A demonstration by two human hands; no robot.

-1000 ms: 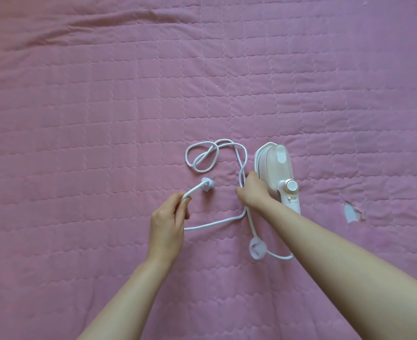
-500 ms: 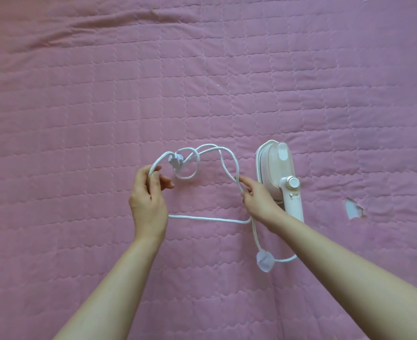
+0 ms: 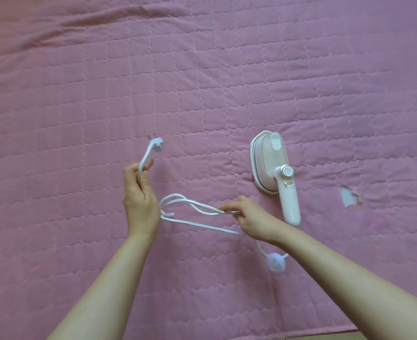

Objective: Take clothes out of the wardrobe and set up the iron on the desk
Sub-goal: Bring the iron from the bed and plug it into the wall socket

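A small white and pale pink hand iron [image 3: 273,171] lies on a pink quilted cover [image 3: 202,69], its handle pointing toward me. Its white cord [image 3: 197,223] runs left from under my right wrist. My left hand [image 3: 140,200] grips the cord just below the white plug [image 3: 157,145], which sticks up and away from me. My right hand [image 3: 249,217] pinches several cord loops together left of the iron's handle. A white oval piece on the cord [image 3: 276,262] lies below my right wrist.
The pink quilted cover fills almost the whole view. A small tear showing white [image 3: 348,198] sits to the right of the iron. A strip of a wooden-coloured surface [image 3: 349,336] shows at the bottom right edge.
My left hand has pulled the plug end out of the tangle and lifted it free. My right hand has slid down the cord and gathered loops. The iron has stayed in place.
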